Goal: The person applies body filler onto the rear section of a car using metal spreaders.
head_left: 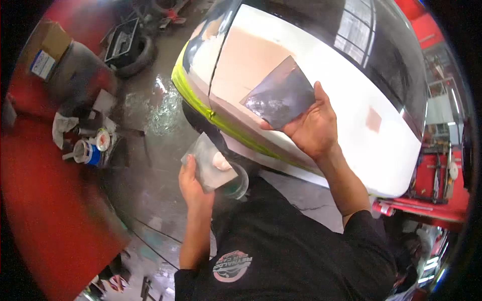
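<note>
My left hand [195,186] holds a light grey square plate [203,158] by its left edge, with a pinkish-white lump of paste [221,161] on its right part. Higher up, my right hand [314,125] grips a dark, shiny square sheet [281,95] between thumb and fingers. That sheet is in front of the white car panel [346,135], over a beige-pink patch [251,60]. Yellow-green tape [221,121] runs along the panel's lower edge. Beneath the light plate, a round clear container [240,184] shows in part.
To the left, an open tub [81,150] and a round lid [103,140] stand by crumpled paper. Further back are a cardboard box [52,42], a tyre [143,57] and a black crate [122,42]. Red surfaces [50,200] flank the left; tools hang at right.
</note>
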`<control>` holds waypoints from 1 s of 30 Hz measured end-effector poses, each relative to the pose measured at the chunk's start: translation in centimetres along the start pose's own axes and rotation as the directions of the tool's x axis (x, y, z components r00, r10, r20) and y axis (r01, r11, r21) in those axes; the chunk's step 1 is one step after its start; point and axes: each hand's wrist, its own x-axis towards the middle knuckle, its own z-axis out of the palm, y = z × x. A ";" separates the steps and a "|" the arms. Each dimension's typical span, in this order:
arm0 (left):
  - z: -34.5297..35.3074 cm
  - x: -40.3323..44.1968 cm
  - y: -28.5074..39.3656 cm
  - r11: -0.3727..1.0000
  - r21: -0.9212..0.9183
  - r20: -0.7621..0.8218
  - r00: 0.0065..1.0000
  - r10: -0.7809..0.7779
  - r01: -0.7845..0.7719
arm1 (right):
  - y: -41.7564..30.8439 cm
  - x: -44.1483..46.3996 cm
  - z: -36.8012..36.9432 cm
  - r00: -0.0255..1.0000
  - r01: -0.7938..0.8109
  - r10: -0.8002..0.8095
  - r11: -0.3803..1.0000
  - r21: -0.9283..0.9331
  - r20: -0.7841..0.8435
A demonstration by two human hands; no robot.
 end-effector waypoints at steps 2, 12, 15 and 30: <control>1.2 -0.9 -1.2 0.998 -0.054 -0.043 0.998 0.041 -0.044 | -1.8 0.8 -1.4 0.999 -0.020 0.026 0.986 -0.166 0.036; 8.1 -2.4 -3.3 0.948 -0.271 -0.035 0.986 0.165 -0.168 | 0.0 -3.7 -1.9 0.794 0.550 -0.009 0.439 -0.711 0.608; 7.9 -2.9 -2.2 0.942 -0.318 -0.001 0.994 0.110 -0.105 | 1.4 -5.2 -1.8 0.678 0.700 0.085 0.226 -0.677 0.730; -2.5 -5.1 4.8 0.930 -0.284 -0.031 0.971 0.235 -0.234 | 7.9 -5.2 -0.7 0.865 0.486 -0.085 0.394 -0.780 0.495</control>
